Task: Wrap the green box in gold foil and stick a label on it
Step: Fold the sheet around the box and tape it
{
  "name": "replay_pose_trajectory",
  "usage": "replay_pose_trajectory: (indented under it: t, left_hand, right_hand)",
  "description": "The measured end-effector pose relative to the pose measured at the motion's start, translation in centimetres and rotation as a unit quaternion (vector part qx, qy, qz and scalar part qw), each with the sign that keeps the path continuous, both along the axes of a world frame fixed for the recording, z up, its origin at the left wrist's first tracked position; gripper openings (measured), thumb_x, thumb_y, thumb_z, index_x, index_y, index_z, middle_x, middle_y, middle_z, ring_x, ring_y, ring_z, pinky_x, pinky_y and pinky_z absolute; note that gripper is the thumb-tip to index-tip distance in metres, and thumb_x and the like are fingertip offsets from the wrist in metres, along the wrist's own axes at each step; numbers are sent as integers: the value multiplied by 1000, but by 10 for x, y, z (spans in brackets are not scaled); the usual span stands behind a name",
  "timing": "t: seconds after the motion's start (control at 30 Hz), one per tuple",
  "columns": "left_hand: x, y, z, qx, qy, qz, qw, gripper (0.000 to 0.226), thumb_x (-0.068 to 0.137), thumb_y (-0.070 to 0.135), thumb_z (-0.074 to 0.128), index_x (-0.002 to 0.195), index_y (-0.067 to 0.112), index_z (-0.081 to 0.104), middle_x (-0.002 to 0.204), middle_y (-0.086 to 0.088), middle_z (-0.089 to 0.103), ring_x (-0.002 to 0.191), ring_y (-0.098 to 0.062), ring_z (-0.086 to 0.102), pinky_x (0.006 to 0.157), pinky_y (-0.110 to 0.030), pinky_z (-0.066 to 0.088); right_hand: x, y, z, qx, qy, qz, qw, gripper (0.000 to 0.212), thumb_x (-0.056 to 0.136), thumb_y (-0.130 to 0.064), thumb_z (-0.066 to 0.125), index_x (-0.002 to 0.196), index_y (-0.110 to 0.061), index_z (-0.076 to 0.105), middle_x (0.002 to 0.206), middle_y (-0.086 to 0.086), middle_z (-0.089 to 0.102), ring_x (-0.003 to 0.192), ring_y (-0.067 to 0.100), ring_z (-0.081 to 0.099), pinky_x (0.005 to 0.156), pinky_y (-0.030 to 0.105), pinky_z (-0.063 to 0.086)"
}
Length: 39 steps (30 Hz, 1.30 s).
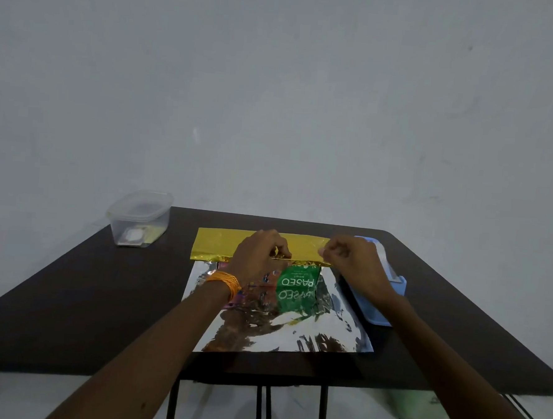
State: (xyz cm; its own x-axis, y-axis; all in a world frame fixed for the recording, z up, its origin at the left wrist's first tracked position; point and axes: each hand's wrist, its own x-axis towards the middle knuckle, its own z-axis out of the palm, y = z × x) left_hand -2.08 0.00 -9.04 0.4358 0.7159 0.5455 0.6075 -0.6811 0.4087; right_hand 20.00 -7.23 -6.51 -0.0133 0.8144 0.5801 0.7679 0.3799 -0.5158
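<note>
A person's left hand (259,255) and right hand (354,261) work a sheet of foil (221,243) over a green box (298,282) on a dark table (117,296). The box lies near the middle of the sheet, its printed front facing the camera and mirrored in the shiny foil below it.

The far flap is folded toward the person and lies over the top of the box, gold side up. The left hand's curled fingers pinch the flap's near edge against the box, apparently to keep the fold taut. The right hand, fingers curled too, pinches at the flap's right end. Whether a bit of tape sits between its fingertips is too small to tell.

The sheet is thin and crinkled. Its silver underside is glossy enough to throw back reflections, while the gold face looks smoother and flat. The near half lies spread on the table, not yet raised, so the wrap seems to be at an early stage, with no label in sight.

A pale blue tape dispenser (393,286) stands just beside the sheet's right edge, within easy reach of the right hand. A clear plastic tub (138,217) with small items inside sits at the table's far left corner. Orange bangles (223,282) ring the left wrist.
</note>
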Motion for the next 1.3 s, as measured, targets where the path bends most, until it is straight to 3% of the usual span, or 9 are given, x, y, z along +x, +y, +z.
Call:
replay_pose_trajectory:
  t: [0.1,0.17,0.33,0.57,0.77,0.9,1.07,1.2,1.3]
  left_hand:
    - [1,0,-1,18,10,4,1000,12,81,32,79,86,25,71,90,11,58,85,-14,53,65,-27,41]
    - [1,0,-1,18,7,3,1000,13,81,32,80,86,25,71,90,10,59,85,-15,53,66,-28,43]
    - [1,0,-3,21,5,4,1000,14,80,35,80,85,29,69,89,12,56,85,-13,52,66,-29,44]
    - [1,0,-4,21,4,3,1000,14,80,34,80,87,26,70,92,8,61,85,-15,53,67,-33,47]
    - [-1,-1,-3,26,3,0,1000,14,81,33,79,89,26,70,94,8,61,85,-14,52,66,-27,40]
    - [-1,-2,-3,26,2,1,1000,14,81,32,79,89,26,70,95,6,62,86,-15,53,67,-27,42]
    - [-1,-1,-4,23,1,2,1000,14,82,33,79,90,25,70,96,7,62,87,-14,52,68,-28,41]
    - [0,-1,-5,21,4,2,1000,14,83,33,78,91,25,70,98,7,62,89,-14,51,68,-26,38]
    - [-1,0,-5,20,0,-2,1000,14,82,34,78,89,27,68,97,7,61,88,-15,52,69,-29,42]
  right_hand:
    - [-3,6,-2,-81,-108,59,989,15,90,-15,71,77,-9,73,72,-2,72,66,4,64,65,25,51]
    - [-6,11,-4,-96,-153,82,980,15,89,-11,71,74,-12,72,69,-5,70,63,-1,63,63,20,47]
    - [-11,10,-2,-95,-167,112,975,10,89,-10,70,81,-7,74,74,0,72,68,6,65,62,15,48]
    - [-13,15,-2,-137,-210,151,956,8,89,-6,68,86,-8,74,75,-8,70,65,-5,62,64,10,45]
    - [-13,33,-17,-94,-213,71,970,17,88,-11,69,72,-8,68,62,-1,61,55,4,50,57,24,38]
    - [-14,36,-22,-82,-202,19,976,39,89,-17,70,56,-18,49,52,-6,42,50,12,36,54,30,27]
    - [-17,35,-28,-75,-196,-40,977,34,92,-31,68,65,-15,56,59,6,57,56,21,49,57,38,43]
    - [-18,32,-30,-85,-191,-66,976,38,93,-36,66,65,-12,58,59,5,56,57,21,48,56,37,41]
    - [-21,30,-30,-91,-164,-93,978,51,91,-39,68,56,-14,42,55,7,43,52,20,37,52,33,27]
